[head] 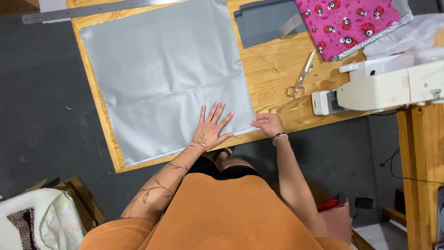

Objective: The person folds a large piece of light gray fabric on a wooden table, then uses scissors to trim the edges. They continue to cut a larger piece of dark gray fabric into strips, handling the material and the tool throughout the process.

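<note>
Orange cloth of the person's top (222, 213) fills the lower part of the view, and above it both bare hands work at the near edge of a large square sheet of pale grey fabric (162, 74) lying flat on a light wooden table (273, 69). Left hand (210, 127) lies palm down on the sheet near its near right corner, fingers spread wide and flat. Right hand (268, 124) sits just beside that corner, its fingers curled together and pinching the folded edge of the fabric. A narrow turned-up hem shows as a lighter strip along the near edge. To do this well, the flat hand should hold the sheet firmly so it does not creep, while the pinching hand keeps the fold even in width and in line with the edge. Pressing the crease bit by bit looks wiser than pulling at the corner. Steel scissors (300, 78) lie well apart on the table, near a cream sewing machine (379, 88); a pink ladybird-print cloth (347, 23), a darker grey folded piece (268, 21) and a long metal ruler (88, 10) lie at the far side.
</note>
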